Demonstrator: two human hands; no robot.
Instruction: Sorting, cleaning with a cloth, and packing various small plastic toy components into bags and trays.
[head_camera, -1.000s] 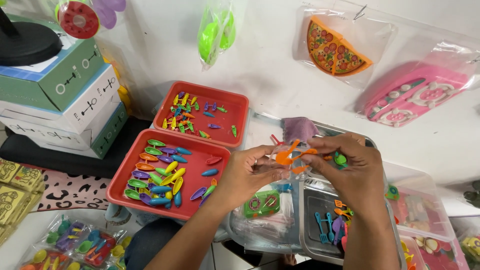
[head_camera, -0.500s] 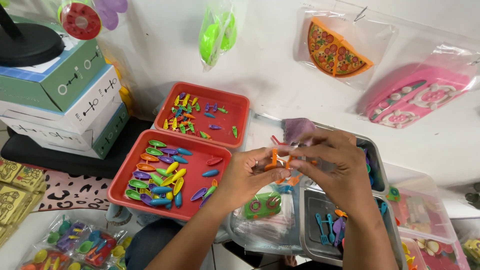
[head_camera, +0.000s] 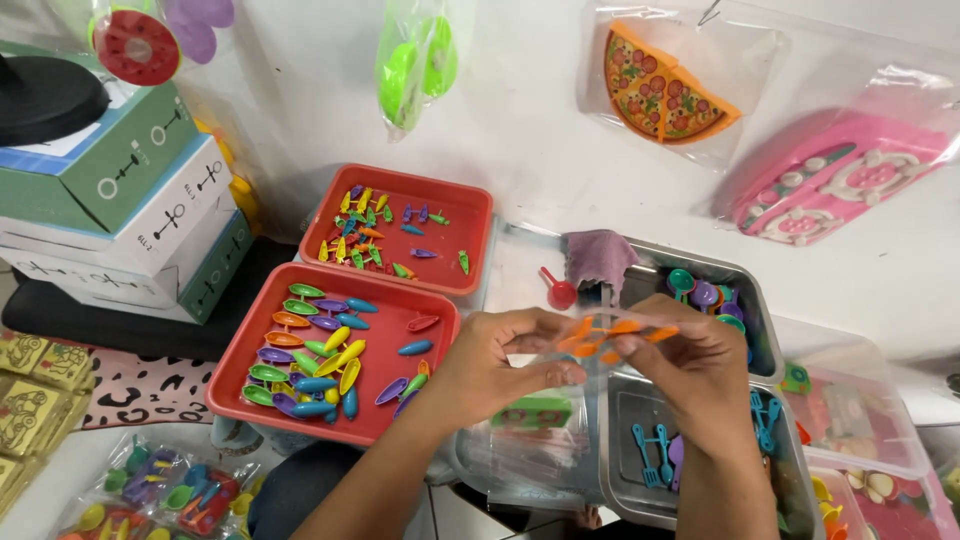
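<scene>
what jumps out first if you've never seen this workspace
Two red plastic trays of bright toy pieces at centre left: the nearer red tray holds larger boat-shaped pieces, the farther red tray smaller ones. At centre, the left hand and right hand hold small orange plastic utensils together. A bagged toy pizza hangs on the wall above.

Two bare forearms, sleeveless to the frame's edge, ringless hands (head_camera: 600, 370), no watch or bracelet.
</scene>
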